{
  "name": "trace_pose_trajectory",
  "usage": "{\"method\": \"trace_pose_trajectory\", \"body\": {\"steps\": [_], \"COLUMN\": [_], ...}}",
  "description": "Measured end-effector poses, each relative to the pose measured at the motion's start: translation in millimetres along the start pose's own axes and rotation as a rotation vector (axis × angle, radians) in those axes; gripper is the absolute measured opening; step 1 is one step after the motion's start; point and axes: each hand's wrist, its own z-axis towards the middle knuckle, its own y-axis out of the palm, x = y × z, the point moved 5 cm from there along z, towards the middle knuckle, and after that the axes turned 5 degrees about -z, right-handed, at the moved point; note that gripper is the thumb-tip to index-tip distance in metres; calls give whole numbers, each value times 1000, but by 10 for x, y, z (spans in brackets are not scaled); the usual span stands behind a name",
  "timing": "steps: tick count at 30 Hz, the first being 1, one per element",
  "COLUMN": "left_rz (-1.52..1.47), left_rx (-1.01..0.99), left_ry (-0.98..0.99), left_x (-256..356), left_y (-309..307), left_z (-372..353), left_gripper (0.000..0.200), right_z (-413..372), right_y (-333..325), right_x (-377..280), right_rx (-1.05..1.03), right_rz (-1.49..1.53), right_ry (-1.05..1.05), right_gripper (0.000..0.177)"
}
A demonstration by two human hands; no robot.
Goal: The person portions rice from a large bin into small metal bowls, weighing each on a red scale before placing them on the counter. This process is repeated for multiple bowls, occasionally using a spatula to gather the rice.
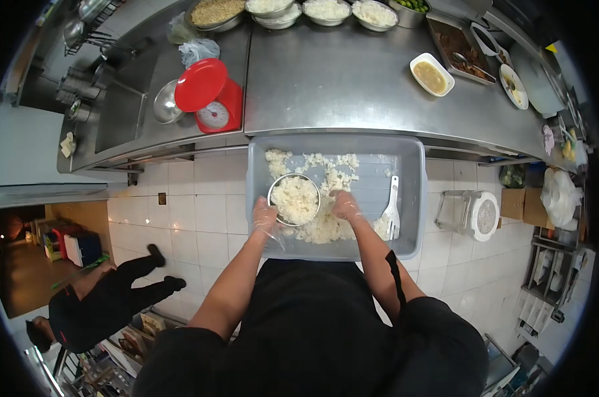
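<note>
A grey plastic tub in front of me holds loose cooked white rice. In its left half sits a round metal bowl heaped with rice. My left hand, in a clear plastic glove, grips the bowl's left rim. To the right of the bowl, my gloved right hand is down at the rice with its fingers curled in; the fingertips are partly hidden. A white slotted rice paddle lies along the tub's right side, its head by some rice.
On the steel counter stand a red kitchen scale, several rice-filled bowls, a white dish of yellowish sauce and a meat tray. A stool is at right. Another person walks at lower left.
</note>
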Motion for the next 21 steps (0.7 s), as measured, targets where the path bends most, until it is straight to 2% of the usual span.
{"method": "trace_pose_trajectory", "body": {"steps": [1,2,4,5,7,9,11,12,14,15,17,21], "left_rz": [-9,-59,-22,13,4,-16,144,137,29,25,25,-74], "left_rx": [57,14,-9,-34,-45,-54,-41,-41,-116,-123,-161,-221], "left_ry": [41,33,-25,-70,-75,-65,3,6,-108,-111,-72,-43], "left_x": [-103,-45,313,383,440,389,219,210,333,344,391,438], "left_y": [-90,-114,-142,-153,-154,-172,-231,-230,-86,-38,97,316], "left_z": [102,97,-93,-138,-110,14,145,168,-32,-90,-132,-161], "left_gripper": [16,17,18,18,18,19,20,20,21,21,26,26], "right_z": [48,53,-279,-398,-487,-537,-605,-590,-654,-602,-526,-461], "right_y": [269,703,993,1042,1006,651,391,258,-77,-13,-182,-299], "right_x": [152,327,169,176,220,140,-33,-155,-543,-627,-772,-753], "right_rx": [-125,-134,-384,-387,-389,-430,-485,-374,-191,-189,304,479], "right_rz": [-120,-153,-311,-306,-97,-65,-34,133,405,401,350,305], "right_ry": [-36,-274,-230,-225,-115,-110,-105,-128,-157,-151,-384,-287], "right_gripper": [51,55,58,58,52,48,45,43,37,37,33,25]}}
